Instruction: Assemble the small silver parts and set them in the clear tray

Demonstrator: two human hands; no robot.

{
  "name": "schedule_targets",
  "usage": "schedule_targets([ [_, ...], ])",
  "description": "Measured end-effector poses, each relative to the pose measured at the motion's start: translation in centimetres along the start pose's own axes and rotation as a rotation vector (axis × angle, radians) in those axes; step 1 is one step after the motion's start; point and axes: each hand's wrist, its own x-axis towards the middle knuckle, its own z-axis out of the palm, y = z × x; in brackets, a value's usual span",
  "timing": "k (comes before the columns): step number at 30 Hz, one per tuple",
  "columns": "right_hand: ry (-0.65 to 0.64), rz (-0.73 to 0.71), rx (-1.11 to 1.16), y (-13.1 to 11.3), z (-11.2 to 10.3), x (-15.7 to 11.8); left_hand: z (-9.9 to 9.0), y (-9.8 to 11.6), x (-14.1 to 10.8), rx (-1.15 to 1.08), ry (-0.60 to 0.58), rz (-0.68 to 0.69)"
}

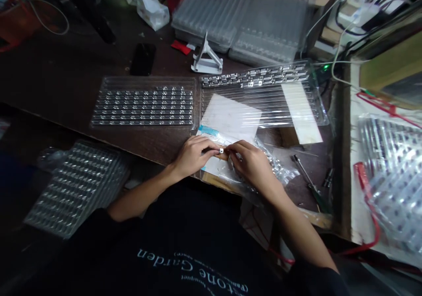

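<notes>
Dim room, corners near black. Light comes from upper right, brightest there. Glare streaks the bagged tray (392, 177). Top trays (244, 19) blurred; left hand (191, 157) and right hand (252, 166) fairly sharp. Wide-lens bend at edges.

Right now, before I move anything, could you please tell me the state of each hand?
Left hand: closed, pinching a small white part.
Right hand: closed, beside that part; whether it holds anything cannot be told.
</notes>
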Motion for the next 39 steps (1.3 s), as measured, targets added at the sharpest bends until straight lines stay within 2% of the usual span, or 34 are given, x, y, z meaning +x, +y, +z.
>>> schedule_targets([
  [3, 0.006, -0.067, 0.01, -0.2, 0.5, 0.1, -0.3, 0.1, -0.4, 0.059, 0.083, -0.056],
  [6, -0.021, -0.181, -0.094, -0.7, 1.0, 0.2, -0.6, 0.1, -0.9, 0.195, -0.014, -0.105],
  [9, -0.065, -0.217, -0.224, -1.2, 1.2, 0.3, -0.6, 0.0, -1.2, 0.231, -0.079, -0.123],
  [12, -0.067, -0.19, -0.192, -1.2, 0.6, 0.1, -0.6, 0.0, -1.1, 0.227, -0.069, -0.133],
  [15, -0.056, -0.142, -0.137, -0.5, -0.9, -0.4, -0.4, 0.4, -0.8, 0.213, -0.01, -0.138],
  [19, -0.171, -0.041, -0.203, 0.5, -2.8, -1.3, 0.3, 1.5, 0.0, 0.13, 0.061, -0.068],
  [24, -0.248, -0.027, -0.267, 0.4, -2.6, -1.4, 1.8, 2.2, 0.7, 0.062, 0.016, -0.033],
  [28, -0.241, -0.029, -0.239, 0.3, -2.3, -1.5, 2.4, 1.8, 0.6, 0.066, 0.001, -0.052],
  [31, -0.212, -0.045, -0.059, 0.8, -2.6, -1.7, 2.5, 1.5, 0.6, 0.074, -0.015, -0.065],
  [34, -0.122, -0.069, 0.08, 1.3, -2.8, -1.9, 2.6, 1.4, 0.5, 0.093, -0.032, -0.073],
  [37, -0.021, -0.074, 0.096, 1.7, -2.8, -1.7, 2.6, 1.2, 0.5, 0.097, -0.045, -0.079],
  [39, 0.037, -0.022, 0.068, 1.9, -2.8, -1.6, 2.7, 1.2, 0.5, 0.092, -0.053, -0.088],
])
